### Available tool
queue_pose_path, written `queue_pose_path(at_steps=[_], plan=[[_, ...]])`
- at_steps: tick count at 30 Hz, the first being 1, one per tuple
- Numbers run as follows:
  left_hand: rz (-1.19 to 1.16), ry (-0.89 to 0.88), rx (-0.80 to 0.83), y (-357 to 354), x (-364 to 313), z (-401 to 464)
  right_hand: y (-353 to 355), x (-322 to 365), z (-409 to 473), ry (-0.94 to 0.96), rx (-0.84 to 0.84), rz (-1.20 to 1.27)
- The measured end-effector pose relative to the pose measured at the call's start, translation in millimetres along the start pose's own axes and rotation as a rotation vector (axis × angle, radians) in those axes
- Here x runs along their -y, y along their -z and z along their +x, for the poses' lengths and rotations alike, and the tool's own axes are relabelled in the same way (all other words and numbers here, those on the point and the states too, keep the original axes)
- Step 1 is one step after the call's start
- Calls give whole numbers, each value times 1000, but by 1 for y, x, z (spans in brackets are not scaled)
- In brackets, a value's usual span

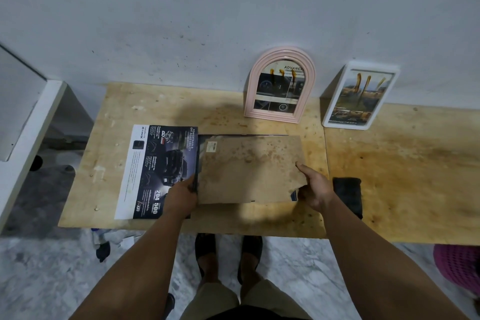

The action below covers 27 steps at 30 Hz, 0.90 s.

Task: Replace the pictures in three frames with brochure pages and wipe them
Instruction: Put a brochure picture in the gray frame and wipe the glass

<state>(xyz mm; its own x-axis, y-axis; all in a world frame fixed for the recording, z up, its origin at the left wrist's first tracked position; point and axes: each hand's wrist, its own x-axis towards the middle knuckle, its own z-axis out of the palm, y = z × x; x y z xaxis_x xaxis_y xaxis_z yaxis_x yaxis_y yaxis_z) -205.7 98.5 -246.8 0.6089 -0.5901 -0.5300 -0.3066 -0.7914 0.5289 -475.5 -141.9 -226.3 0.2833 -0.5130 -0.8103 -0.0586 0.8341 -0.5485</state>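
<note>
Left hand: the left hand point(183, 193) grips the near left corner of the dark frame point(198, 163), fingers curled round its edge, the wrist lying over the brochure page.
Right hand: the right hand point(313, 188) pinches the near right corner of the backing board point(249, 167), thumb on top and the other fingers under it.
Backing board: a brown, stained sheet of board with a small label near its far left corner and a ragged near right corner; it lies over the back of the dark frame and covers most of it, and its near edge seems slightly raised above the table.
Dark frame: face down in the middle of the table, only its left side, a thin strip of its far edge and a bit of blue at the near right corner showing past the board.
Brochure page: a brochure page point(158, 173) with a dark car picture and white margin lies flat on the table, just left of the dark frame, touching or slipping under its left side.
Pink frame: an arched pink frame point(279, 86) stands leaning on the wall at the back of the table, a brochure page inside it.
White frame: a white rectangular frame point(359, 96) leans on the wall to the right of the pink one, well apart from the hands, also with a printed page in it.
Cloth: a black cloth point(346, 189) lies on the table just right of the right hand.
Table: a plywood table point(402, 176), stained and spotted.
Floor: marbled floor point(298, 262) below the table edge, with the person's two feet in dark sandals point(250, 249).
</note>
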Motion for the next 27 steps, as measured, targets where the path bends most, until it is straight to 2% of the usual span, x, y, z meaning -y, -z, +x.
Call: queue_pose_path(at_steps=[10,18,27], plan=[[19,-9,14,0,-1,-1,7,1,-12,137,-198,-147],[132,-58,-2,-1,-3,2,44,31,-17,204,-373,-74],[179,-24,-6,-5,-6,2,112,84,-21,251,-595,-16]])
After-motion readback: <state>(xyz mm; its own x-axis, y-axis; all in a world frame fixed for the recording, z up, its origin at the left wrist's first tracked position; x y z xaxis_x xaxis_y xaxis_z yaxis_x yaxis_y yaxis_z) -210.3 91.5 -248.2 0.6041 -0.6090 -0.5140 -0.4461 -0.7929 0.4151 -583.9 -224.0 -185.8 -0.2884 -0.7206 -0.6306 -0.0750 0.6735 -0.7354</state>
